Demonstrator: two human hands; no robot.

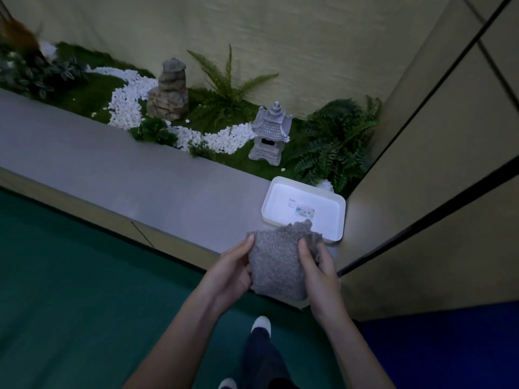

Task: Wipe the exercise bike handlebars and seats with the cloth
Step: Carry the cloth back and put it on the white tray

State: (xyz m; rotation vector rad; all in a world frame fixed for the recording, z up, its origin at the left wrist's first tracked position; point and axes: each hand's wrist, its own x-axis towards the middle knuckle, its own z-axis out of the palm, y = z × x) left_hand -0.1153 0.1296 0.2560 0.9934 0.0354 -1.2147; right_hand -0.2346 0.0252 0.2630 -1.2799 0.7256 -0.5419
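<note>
A grey nubby cloth [276, 262] hangs folded between both hands, low in the middle of the head view. My left hand [231, 266] grips its left edge with the thumb on the front. Along the right edge, my right hand [317, 266] pinches the cloth, thumb over the front face. The cloth's top corner overlaps the near rim of a white tray [331, 220]. No exercise bike, handlebar or seat is in view.
The white tray sits on a grey ledge [112, 169] in the corner. Behind the ledge lies a decorative garden with a stone lantern [269, 136], a rock stack [168, 91], white pebbles and ferns. Wall panels [421, 164] stand at right. Green floor lies below, with my shoes showing.
</note>
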